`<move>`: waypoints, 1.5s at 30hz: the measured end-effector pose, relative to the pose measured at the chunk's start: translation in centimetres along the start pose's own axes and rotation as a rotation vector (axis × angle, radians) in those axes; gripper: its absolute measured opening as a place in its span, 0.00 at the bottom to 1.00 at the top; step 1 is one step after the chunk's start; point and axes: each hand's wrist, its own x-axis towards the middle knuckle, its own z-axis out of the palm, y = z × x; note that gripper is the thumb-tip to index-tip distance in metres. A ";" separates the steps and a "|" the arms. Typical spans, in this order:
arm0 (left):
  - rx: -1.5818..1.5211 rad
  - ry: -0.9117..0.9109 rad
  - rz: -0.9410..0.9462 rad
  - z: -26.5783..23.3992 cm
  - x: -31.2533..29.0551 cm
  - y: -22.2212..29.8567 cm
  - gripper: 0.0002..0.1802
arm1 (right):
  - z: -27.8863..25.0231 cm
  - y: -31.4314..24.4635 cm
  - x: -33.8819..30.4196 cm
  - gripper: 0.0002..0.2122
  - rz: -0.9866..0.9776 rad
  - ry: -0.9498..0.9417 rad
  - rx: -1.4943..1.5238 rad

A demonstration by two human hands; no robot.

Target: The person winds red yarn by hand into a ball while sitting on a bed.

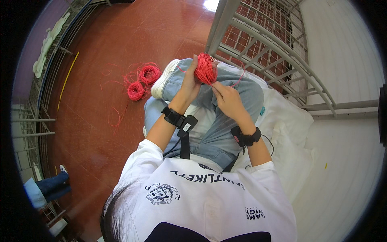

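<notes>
A ball of coral-red cord [206, 69] is held up over my bent knees. My left hand [191, 78] wraps its left side, with the thumb pointing up along it. Just below the ball, the fingers of my right hand [227, 98] are pinched together on the cord at its lower end. One loose strand arcs off to the right of the ball, over my jeans. On the floor to the left lie two loose coils of the same cord, a larger coil [149, 74] and a smaller coil [136, 91], with stray loops around them.
My white shoe [164, 80] is between the coils and my legs. A grey metal frame with wire mesh [258, 36] stands at the right, beside white cloth [288, 117]. Metal racks [44, 84] line the left. A person's leg [52, 186] shows at lower left.
</notes>
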 end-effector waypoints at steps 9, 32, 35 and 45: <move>-0.290 -0.091 0.023 -1.9 0.0 2.9 0.20 | 0.0 5.7 -0.2 0.03 0.049 -0.131 0.027; 1.087 -0.549 -0.130 -0.9 -2.3 -0.2 0.24 | -4.0 4.0 4.7 0.09 0.104 -0.134 -0.182; 1.586 -0.563 0.129 -0.1 -2.5 -0.1 0.23 | -3.0 2.5 4.0 0.10 0.075 -0.098 -0.341; 1.738 -0.277 0.676 -3.5 -1.5 -2.1 0.18 | -2.4 0.0 3.5 0.09 0.150 -0.195 -0.220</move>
